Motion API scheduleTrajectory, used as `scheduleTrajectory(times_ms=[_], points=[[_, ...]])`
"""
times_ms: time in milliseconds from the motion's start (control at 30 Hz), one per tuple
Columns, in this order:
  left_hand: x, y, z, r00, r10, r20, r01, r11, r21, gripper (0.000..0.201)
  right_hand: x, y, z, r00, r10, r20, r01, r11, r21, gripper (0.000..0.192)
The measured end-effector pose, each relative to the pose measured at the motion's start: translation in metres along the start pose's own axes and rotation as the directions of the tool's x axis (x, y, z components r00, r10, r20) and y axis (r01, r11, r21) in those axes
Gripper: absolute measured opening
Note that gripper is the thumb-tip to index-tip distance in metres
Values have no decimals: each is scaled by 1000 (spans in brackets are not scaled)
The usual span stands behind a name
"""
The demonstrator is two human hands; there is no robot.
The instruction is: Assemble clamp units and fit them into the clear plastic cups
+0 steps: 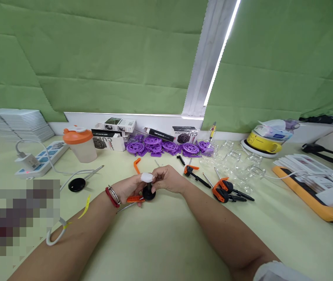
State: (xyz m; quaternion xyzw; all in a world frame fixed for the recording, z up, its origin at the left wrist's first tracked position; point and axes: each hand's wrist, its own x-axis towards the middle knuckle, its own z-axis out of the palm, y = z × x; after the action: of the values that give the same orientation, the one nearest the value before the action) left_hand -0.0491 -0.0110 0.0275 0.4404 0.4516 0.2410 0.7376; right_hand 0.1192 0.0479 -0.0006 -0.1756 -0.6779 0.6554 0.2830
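My left hand is closed around a black round-based part with an orange piece and a thin metal rod beside it. My right hand pinches the upright black stem of the same part from the right. A small white rounded piece shows above the stem; whether it is on a finger or on the part, I cannot tell. Just beyond the hands lies a curved orange strip. Farther right are a black-and-orange assembly and several similar assemblies with metal rods.
Purple spoked plastic parts lie before printed boxes. Clear cups cluster at right. A shaker bottle, power strip and black disc with rod sit left. An orange-edged strip lies far right.
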Motion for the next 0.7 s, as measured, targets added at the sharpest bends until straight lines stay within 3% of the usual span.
scheduleTrajectory(times_ms=[700], points=[[-1,2,1,1000,29,-3,-29,1000,-6,47,-1,-1,2,999,36,-23,-36,999,-18,37]])
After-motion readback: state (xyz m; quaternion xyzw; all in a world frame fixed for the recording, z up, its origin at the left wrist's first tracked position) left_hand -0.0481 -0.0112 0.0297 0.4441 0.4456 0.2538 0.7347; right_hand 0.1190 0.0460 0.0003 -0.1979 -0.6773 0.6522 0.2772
